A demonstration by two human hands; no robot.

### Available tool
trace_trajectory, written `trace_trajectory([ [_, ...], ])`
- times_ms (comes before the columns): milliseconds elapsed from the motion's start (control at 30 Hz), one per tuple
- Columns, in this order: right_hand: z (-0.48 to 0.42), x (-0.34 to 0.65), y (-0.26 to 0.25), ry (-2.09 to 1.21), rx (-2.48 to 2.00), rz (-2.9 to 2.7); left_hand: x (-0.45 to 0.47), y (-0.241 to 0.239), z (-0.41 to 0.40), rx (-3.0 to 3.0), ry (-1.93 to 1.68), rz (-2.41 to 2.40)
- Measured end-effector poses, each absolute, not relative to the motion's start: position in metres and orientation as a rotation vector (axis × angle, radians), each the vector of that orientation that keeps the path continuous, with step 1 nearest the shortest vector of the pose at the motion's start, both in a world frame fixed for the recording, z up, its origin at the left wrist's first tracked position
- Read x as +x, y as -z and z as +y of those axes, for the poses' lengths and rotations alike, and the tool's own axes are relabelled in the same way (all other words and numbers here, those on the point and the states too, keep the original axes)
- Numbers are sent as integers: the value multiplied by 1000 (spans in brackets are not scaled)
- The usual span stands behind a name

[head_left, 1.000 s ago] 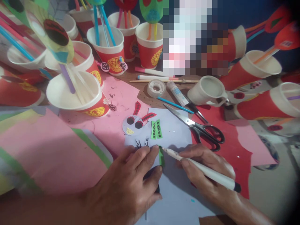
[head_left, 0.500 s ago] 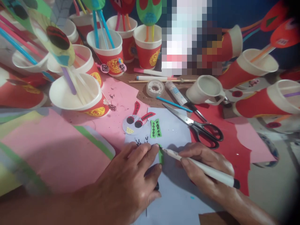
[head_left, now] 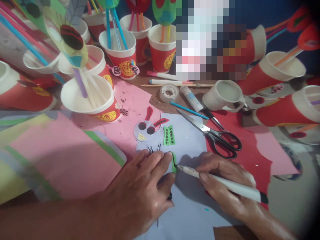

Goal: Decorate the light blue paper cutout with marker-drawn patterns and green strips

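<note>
One sm. green strip [head_left: 174, 165] lies on the pale blue sheet [head_left: 190, 216], partly under L hand [head_left: 147, 183]; black line inked on it, white marker [head_left: 232, 186] tip at its R edge. R hand [head_left: 222, 173]: fingers closed on marker barrel. L hand: fingers extended, close tog., pressing down by strip; dark obj. [head_left: 170, 195] mostly hidden beneath, can't tell if gripped. Dotted green pcs [head_left: 169, 135] + round face cutout [head_left: 147, 132] just beyond. Surface: brown wood tabletop [head_left: 156, 102], mostly papered: pink sheet [head_left: 130, 93] L/rear, red sheet [head_left: 250, 176] R, layered colored paper [head_left: 62, 146] far L. Scissors [head_left: 212, 133] straddle blue/red edge. Mug [head_left: 223, 96] behind; red-white cups [head_left: 117, 60] along back + both sides, dk blue backdrop [head_left: 268, 11]. Edges: blue sheet's near R edge meets bare wood; pale area past red sheet's R edge. Open room: blue sheet betw. hands, nearside; rear's crowded.
</note>
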State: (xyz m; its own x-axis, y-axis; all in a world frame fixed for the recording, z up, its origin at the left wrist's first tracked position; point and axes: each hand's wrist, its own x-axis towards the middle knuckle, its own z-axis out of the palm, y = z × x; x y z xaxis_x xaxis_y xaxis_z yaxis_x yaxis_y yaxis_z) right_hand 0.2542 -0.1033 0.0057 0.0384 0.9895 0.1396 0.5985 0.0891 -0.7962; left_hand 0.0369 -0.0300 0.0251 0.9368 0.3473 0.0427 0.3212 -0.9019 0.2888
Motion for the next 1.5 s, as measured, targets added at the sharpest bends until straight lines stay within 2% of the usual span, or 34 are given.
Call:
trace_trajectory([
  [500,-100,257,-10,-833,-1555,-1682,35,-26,-32,2807,-142,495],
  [733,-108,252,-10,-904,-1724,-1286,37,-27,-27,2805,-138,448],
  [1000,-105,258,-6,-806,-1579,-1596,37,-25,-27,2807,-105,458],
  [1500,-103,260,-7,-799,-1540,-1687,37,-24,-31,2785,-60,487],
])
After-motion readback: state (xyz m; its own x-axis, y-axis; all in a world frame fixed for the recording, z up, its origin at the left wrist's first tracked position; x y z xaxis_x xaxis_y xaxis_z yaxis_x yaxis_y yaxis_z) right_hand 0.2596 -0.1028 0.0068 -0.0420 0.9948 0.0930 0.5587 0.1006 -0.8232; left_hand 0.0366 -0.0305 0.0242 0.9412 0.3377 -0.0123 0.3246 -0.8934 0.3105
